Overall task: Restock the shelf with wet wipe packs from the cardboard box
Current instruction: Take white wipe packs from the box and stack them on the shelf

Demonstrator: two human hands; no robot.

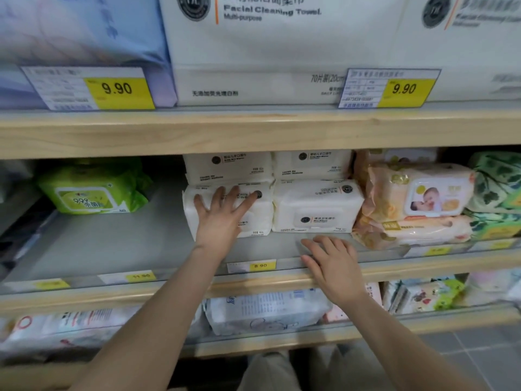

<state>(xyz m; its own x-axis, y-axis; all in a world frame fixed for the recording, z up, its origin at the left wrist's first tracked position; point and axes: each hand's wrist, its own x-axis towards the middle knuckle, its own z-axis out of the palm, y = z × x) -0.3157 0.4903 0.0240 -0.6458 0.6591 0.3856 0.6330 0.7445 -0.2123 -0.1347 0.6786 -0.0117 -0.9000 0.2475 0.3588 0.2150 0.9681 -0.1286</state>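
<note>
White wet wipe packs stand in two stacks on the grey middle shelf (118, 249). My left hand (222, 215) lies flat with spread fingers against the front of the lower left white pack (253, 218). Beside it sits the lower right white pack (315, 207), with two more white packs (267, 165) stacked on top behind. My right hand (335, 266) rests palm down, fingers apart, on the shelf's front edge just below the right pack, holding nothing. The cardboard box is not in view.
A green wipe pack (93, 190) lies at the shelf's left, with bare grey shelf between it and the white packs. Orange baby wipe packs (417, 198) and green leaf-print packs (496, 187) fill the right. Large towel packs (282, 52) sit on the shelf above; more packs below.
</note>
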